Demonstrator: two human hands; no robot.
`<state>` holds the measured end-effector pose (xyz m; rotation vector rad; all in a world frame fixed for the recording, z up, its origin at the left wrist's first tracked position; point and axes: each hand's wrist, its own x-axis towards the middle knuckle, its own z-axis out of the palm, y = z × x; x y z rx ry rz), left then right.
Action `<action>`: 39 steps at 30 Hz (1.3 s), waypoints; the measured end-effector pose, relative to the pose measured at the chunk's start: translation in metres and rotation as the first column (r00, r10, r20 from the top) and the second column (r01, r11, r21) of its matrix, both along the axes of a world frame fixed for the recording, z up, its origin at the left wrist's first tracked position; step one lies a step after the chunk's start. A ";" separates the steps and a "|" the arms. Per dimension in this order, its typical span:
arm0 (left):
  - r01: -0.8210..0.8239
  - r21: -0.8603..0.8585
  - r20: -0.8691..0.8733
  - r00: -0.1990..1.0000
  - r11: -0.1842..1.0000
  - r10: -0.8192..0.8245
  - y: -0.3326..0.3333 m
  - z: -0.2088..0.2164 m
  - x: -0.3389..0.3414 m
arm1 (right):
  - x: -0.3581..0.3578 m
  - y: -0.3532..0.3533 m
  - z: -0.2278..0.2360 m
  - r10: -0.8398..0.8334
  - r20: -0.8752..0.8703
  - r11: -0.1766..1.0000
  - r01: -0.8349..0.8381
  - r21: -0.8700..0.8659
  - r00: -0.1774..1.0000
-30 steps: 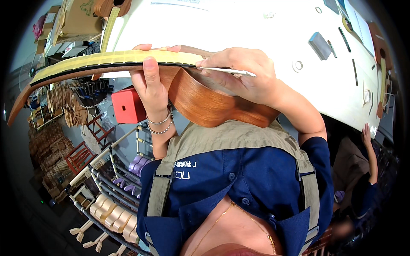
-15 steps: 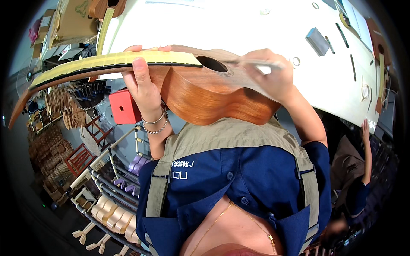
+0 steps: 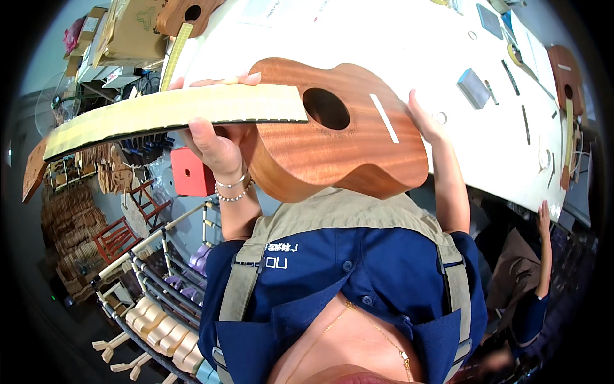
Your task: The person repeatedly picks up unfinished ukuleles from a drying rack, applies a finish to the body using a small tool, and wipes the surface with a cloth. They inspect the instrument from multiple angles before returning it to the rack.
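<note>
A brown wooden ukulele is held in front of my chest, its top tilted up towards me. It has a round sound hole and a pale narrow strip on its top. Yellow tape covers the fingerboard. My left hand wraps the neck close to the body, thumb on the near side and fingertips on the far side. At the tail end of the body, my right hand bears against the rim with one digit raised; its other fingers are hidden behind the wood.
On the white table lie a grey block, a tape ring and thin dark tools. Other ukuleles lie at far left and right. A red stool and rack stand left; another person's hand touches the table, right.
My right hand has moved from above the top to the tail end; the thin tool it seemed to hold no longer shows. The ukulele's top has tipped towards me.
</note>
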<state>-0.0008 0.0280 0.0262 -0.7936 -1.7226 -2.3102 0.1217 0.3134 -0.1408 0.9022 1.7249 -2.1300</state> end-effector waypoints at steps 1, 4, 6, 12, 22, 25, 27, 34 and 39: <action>0.057 0.077 -0.067 0.996 0.995 -0.052 0.001 0.000 -0.004 | 0.004 -0.012 0.000 -0.067 -0.002 0.975 0.065 -0.212 0.998; 0.107 -0.038 -0.270 0.956 0.994 -0.113 -0.003 0.009 -0.020 | 0.008 -0.016 -0.011 -0.147 -0.193 0.913 0.058 -0.403 0.970; 0.081 -0.185 -0.287 0.949 0.979 -0.133 -0.006 0.023 -0.020 | 0.004 -0.021 -0.010 -0.227 -0.475 0.913 0.017 -0.407 0.850; 0.070 -0.131 -0.039 0.996 0.989 -0.076 -0.005 0.015 -0.011 | 0.007 -0.036 -0.033 -0.141 -0.408 0.986 0.089 -0.145 0.902; -0.370 -0.200 -0.041 0.928 0.907 0.370 -0.015 0.018 -0.026 | -0.012 -0.042 0.020 -0.303 -0.170 0.919 0.240 -0.313 0.938; -0.329 -0.188 0.030 0.940 0.926 0.340 -0.019 0.018 -0.021 | -0.011 -0.044 0.025 -0.273 -0.155 0.951 0.242 -0.194 0.949; -0.321 -0.162 0.056 0.941 0.933 0.333 -0.018 0.017 -0.020 | -0.008 -0.042 0.023 -0.270 -0.159 0.952 0.238 -0.195 0.950; -0.140 -0.149 0.087 0.984 0.979 0.154 -0.029 0.016 -0.022 | -0.003 -0.038 0.019 -0.303 -0.171 0.935 0.257 -0.246 0.937; 0.156 -0.302 -0.135 0.970 0.940 -0.204 -0.036 0.035 -0.014 | 0.011 -0.032 -0.007 0.089 -0.481 0.996 -0.064 0.069 0.872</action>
